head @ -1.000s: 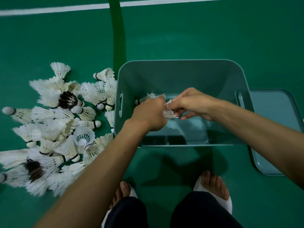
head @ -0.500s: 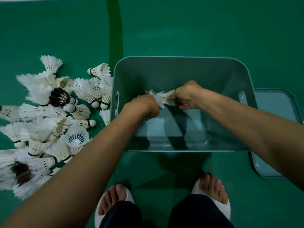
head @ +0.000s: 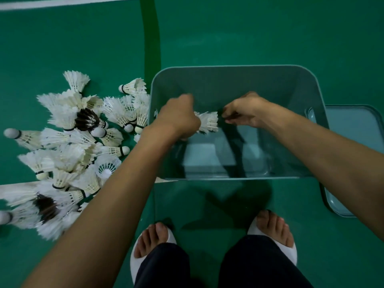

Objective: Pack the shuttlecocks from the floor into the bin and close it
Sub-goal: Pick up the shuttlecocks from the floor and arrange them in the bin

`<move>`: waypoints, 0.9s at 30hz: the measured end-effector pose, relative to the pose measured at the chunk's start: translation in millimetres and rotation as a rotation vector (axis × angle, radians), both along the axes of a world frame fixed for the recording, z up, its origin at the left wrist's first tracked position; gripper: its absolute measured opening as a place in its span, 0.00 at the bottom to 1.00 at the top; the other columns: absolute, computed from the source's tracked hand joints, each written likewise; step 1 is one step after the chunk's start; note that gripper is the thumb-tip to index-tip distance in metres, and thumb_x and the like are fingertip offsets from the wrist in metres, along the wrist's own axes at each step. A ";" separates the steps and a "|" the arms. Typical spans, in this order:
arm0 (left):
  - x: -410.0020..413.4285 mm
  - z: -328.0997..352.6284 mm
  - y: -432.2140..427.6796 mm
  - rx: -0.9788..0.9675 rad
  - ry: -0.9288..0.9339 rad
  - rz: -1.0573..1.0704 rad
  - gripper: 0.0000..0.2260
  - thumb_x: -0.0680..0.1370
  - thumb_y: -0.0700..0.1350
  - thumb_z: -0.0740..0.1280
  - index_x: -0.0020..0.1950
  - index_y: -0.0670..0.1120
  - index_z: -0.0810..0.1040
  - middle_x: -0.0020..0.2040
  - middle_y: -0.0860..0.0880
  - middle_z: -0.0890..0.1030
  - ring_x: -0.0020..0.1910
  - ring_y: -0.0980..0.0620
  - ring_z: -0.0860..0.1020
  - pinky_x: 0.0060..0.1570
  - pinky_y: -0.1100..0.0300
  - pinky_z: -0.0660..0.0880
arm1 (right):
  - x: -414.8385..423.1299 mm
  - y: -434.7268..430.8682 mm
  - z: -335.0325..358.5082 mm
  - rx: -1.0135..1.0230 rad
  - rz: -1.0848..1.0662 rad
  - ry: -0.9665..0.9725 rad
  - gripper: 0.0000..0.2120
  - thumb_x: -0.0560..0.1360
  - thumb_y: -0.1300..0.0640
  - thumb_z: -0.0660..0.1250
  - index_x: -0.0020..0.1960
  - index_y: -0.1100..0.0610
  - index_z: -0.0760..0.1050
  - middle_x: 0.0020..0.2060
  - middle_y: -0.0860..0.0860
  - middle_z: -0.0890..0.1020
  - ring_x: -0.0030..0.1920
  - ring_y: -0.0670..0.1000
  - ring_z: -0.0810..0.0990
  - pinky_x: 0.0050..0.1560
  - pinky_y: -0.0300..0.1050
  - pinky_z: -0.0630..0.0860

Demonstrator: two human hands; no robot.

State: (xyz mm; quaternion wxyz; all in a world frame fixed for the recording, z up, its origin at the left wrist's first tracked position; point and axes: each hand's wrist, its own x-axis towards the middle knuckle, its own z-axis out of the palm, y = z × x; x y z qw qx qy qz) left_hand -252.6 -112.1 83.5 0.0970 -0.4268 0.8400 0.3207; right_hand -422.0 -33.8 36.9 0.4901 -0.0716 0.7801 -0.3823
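A grey-green plastic bin (head: 228,67) stands open on the green floor in front of me, and its bottom looks bare. Over its left half my left hand (head: 178,119) is shut on a short stack of white feather shuttlecocks (head: 207,122), with the feather skirts pointing right. My right hand (head: 244,111) hovers inside the bin just right of the skirts. Its fingers are loosely curled, a small gap from the feathers, and nothing shows in them. A big pile of shuttlecocks (head: 72,142), several with dark feathers, lies on the floor left of the bin.
The bin's matching lid (head: 353,132) lies flat on the floor against the bin's right side. My two feet in white slippers (head: 272,231) stand close to the bin's near wall. A white court line (head: 62,2) runs across the far floor.
My right hand has come off the feather end of the stack and drawn slightly right. My left hand still holds the stack over the bin.
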 end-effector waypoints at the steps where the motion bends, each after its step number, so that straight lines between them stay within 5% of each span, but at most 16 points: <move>1: 9.5 11.5 3.2 -0.064 0.146 0.013 0.17 0.74 0.36 0.64 0.62 0.46 0.78 0.55 0.46 0.83 0.48 0.43 0.82 0.53 0.50 0.81 | -3.7 6.2 8.4 0.018 -0.011 0.052 0.16 0.71 0.74 0.72 0.58 0.66 0.79 0.45 0.61 0.80 0.37 0.53 0.81 0.29 0.39 0.81; 4: 46.5 46.1 19.8 -0.350 0.524 0.167 0.08 0.75 0.43 0.69 0.53 0.49 0.82 0.46 0.54 0.84 0.40 0.54 0.80 0.47 0.58 0.77 | -7.5 26.4 34.7 0.015 -0.017 0.141 0.14 0.73 0.70 0.72 0.58 0.67 0.81 0.39 0.55 0.81 0.35 0.49 0.79 0.32 0.37 0.82; 6: 73.5 50.3 24.5 -0.515 0.491 0.416 0.14 0.75 0.57 0.69 0.51 0.47 0.78 0.46 0.52 0.81 0.43 0.52 0.78 0.45 0.57 0.71 | -1.7 38.4 51.0 -0.024 0.010 0.175 0.10 0.73 0.68 0.73 0.55 0.65 0.83 0.37 0.53 0.82 0.35 0.48 0.78 0.34 0.36 0.81; 9: 98.4 31.4 22.4 -0.329 0.277 0.510 0.25 0.74 0.68 0.65 0.55 0.47 0.79 0.48 0.48 0.83 0.45 0.46 0.81 0.47 0.51 0.78 | 14.6 51.4 70.1 -0.116 0.094 0.130 0.05 0.72 0.65 0.75 0.48 0.60 0.85 0.41 0.53 0.84 0.39 0.48 0.79 0.34 0.37 0.77; 14: 88.3 13.5 44.9 -0.159 0.356 0.402 0.13 0.80 0.56 0.67 0.55 0.48 0.83 0.45 0.51 0.83 0.44 0.47 0.82 0.40 0.55 0.77 | 40.1 53.7 87.6 -0.234 0.230 0.104 0.04 0.73 0.65 0.74 0.46 0.58 0.85 0.44 0.56 0.87 0.40 0.47 0.80 0.36 0.38 0.76; 22: 84.3 8.7 58.5 -0.013 0.444 0.393 0.19 0.75 0.63 0.63 0.49 0.50 0.82 0.43 0.52 0.84 0.42 0.48 0.83 0.45 0.44 0.83 | 74.7 61.3 110.0 -0.357 0.329 0.290 0.02 0.74 0.63 0.74 0.45 0.58 0.85 0.39 0.53 0.86 0.37 0.45 0.80 0.32 0.37 0.75; 25: 105.2 -4.4 54.8 -0.004 0.540 0.539 0.23 0.79 0.63 0.59 0.48 0.44 0.81 0.43 0.45 0.83 0.43 0.41 0.81 0.44 0.41 0.81 | 104.4 68.3 120.9 -0.472 0.287 0.267 0.04 0.74 0.65 0.73 0.41 0.59 0.84 0.40 0.59 0.86 0.33 0.46 0.79 0.30 0.39 0.74; 27: 128.5 -20.0 54.1 -0.075 0.524 0.686 0.14 0.80 0.52 0.62 0.47 0.42 0.80 0.41 0.45 0.82 0.42 0.41 0.80 0.37 0.48 0.75 | 136.2 70.5 123.6 -0.558 0.355 0.189 0.06 0.75 0.67 0.72 0.41 0.60 0.82 0.41 0.63 0.86 0.31 0.49 0.79 0.28 0.41 0.75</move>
